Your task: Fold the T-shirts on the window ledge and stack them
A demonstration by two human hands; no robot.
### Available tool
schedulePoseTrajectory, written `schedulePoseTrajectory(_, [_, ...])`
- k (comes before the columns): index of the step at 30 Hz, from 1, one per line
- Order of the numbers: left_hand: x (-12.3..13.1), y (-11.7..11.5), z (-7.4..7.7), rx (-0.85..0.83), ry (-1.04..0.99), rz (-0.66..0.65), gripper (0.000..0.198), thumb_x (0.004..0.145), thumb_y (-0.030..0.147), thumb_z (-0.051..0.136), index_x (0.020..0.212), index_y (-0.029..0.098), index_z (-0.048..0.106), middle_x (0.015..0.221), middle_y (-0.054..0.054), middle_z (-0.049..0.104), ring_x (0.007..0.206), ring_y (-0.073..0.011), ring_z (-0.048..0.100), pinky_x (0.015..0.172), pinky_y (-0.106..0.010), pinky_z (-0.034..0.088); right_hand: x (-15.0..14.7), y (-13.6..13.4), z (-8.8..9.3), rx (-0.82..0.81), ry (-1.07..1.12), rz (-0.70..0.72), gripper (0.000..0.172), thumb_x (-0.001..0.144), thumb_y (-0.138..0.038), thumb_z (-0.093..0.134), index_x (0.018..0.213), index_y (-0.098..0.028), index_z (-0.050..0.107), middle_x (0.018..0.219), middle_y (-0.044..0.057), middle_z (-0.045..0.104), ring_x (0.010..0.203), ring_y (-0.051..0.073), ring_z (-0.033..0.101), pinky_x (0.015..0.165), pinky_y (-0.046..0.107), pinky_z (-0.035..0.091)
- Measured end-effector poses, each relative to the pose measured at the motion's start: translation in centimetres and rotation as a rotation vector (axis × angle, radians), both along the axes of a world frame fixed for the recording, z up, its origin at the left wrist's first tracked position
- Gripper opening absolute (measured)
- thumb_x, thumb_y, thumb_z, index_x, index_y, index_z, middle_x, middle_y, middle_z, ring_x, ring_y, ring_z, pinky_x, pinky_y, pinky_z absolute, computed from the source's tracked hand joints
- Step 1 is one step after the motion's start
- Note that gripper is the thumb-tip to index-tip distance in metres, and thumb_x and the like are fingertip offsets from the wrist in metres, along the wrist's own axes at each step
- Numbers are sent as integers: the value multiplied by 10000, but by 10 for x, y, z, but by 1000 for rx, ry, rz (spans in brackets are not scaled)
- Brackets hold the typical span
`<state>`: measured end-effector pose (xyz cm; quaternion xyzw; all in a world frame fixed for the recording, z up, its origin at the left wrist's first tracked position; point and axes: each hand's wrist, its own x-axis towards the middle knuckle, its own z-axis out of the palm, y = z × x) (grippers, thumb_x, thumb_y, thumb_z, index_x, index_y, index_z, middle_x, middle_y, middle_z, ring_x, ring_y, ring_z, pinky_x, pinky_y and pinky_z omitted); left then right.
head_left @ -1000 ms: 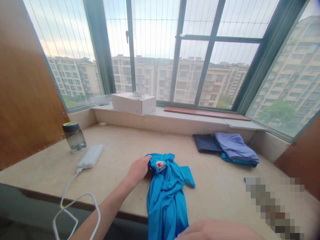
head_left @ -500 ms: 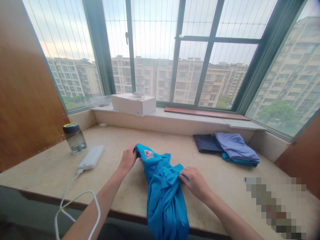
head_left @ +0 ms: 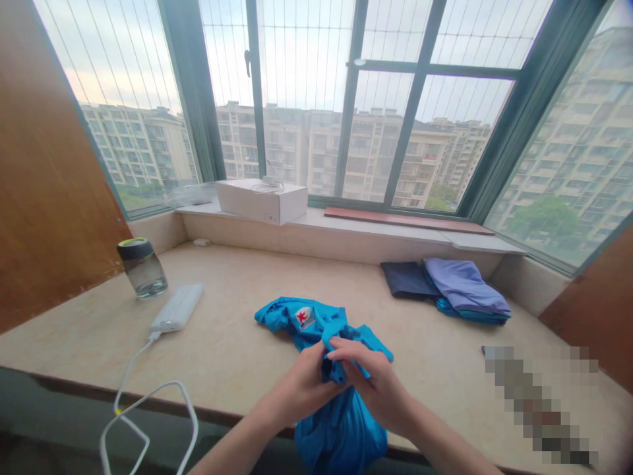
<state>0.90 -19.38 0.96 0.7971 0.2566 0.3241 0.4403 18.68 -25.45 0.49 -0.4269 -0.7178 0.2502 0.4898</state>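
Note:
A bright blue shirt (head_left: 341, 422) with a red-star patch lies bunched across the table's front edge, its lower part hanging over. My left hand (head_left: 314, 376) grips a gathered fold of it near the middle. Close against it, my right hand (head_left: 370, 376) has its fingers curled over the same gathered cloth. The sleeve-like end with the patch spreads on the tabletop beyond both hands. Some fingertips are hidden in the fabric.
Folded dark and lavender clothes (head_left: 462, 287) are stacked at the back right. On the left stand a water bottle (head_left: 143, 269) and a white power bank (head_left: 177, 309) with a cable. A white box (head_left: 262, 200) sits on the sill. A pixelated patch (head_left: 539, 402) covers something at right.
My hands were apart on the shirt, left at its far end and right at its side. Both have come together at its middle, and the far end now rests on the table.

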Motion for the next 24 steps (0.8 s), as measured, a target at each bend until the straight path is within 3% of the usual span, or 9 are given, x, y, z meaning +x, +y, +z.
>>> schedulePoseTrajectory(3, [-7, 2, -3, -115, -186, 138, 268, 856, 299, 626, 1071, 169, 719, 1028, -66, 758, 987, -258, 676, 922, -358, 534, -4, -5, 2, -6, -128, 93, 386, 1019, -269, 480, 1379, -358, 588, 1402, 14, 636, 1313, 211, 580, 1118, 380, 472])
schedulePoseTrajectory(9, [-50, 17, -7, -473, -590, 669, 393, 810, 499, 720, 1034, 178, 695, 896, -50, 753, 1002, -280, 697, 939, -405, 546, 32, 20, -36, -82, -540, -301, 499, 919, -318, 655, 1404, -227, 588, 1437, 143, 593, 1349, 336, 532, 1132, 560, 419])
schedulePoseTrajectory(12, [-66, 20, 1, -552, -670, 872, 337, 829, 498, 687, 991, 203, 674, 844, -28, 740, 913, -257, 715, 878, -406, 580, 44, 26, -49, -100, -728, -368, 349, 921, -300, 667, 1257, -214, 700, 1381, 152, 631, 1303, 348, 561, 1106, 544, 428])
schedulePoseTrajectory(15, [-79, 28, 11, -457, -661, 1049, 277, 883, 478, 608, 973, 221, 653, 832, -4, 720, 855, -228, 706, 849, -388, 593, 48, 27, -49, -114, -829, -372, 173, 955, -241, 611, 1021, -212, 768, 1141, 111, 739, 1102, 304, 660, 997, 472, 479])
schedulePoseTrajectory(18, [-94, 47, 14, -246, -625, 1167, 310, 884, 506, 592, 942, 207, 647, 841, 7, 696, 862, -215, 678, 919, -387, 562, 62, 25, -37, -141, -859, -429, 216, 987, -239, 544, 948, -217, 756, 950, 81, 751, 931, 262, 686, 864, 391, 485])
schedulePoseTrajectory(21, [-108, 76, 13, -19, -528, 1189, 363, 883, 541, 583, 891, 183, 643, 848, -6, 679, 921, -233, 655, 1016, -412, 502, 94, 23, -20, -99, -832, -600, 262, 1009, -277, 488, 981, -222, 743, 963, 81, 744, 911, 251, 681, 831, 361, 463])
schedulePoseTrajectory(24, [-112, 103, 11, 32, -482, 1118, 409, 872, 571, 593, 945, 175, 669, 940, -42, 711, 1042, -266, 647, 1072, -421, 459, 129, 22, -5, -58, -830, -852, 282, 1014, -289, 466, 1026, -196, 732, 1012, 109, 733, 947, 273, 671, 847, 382, 454])
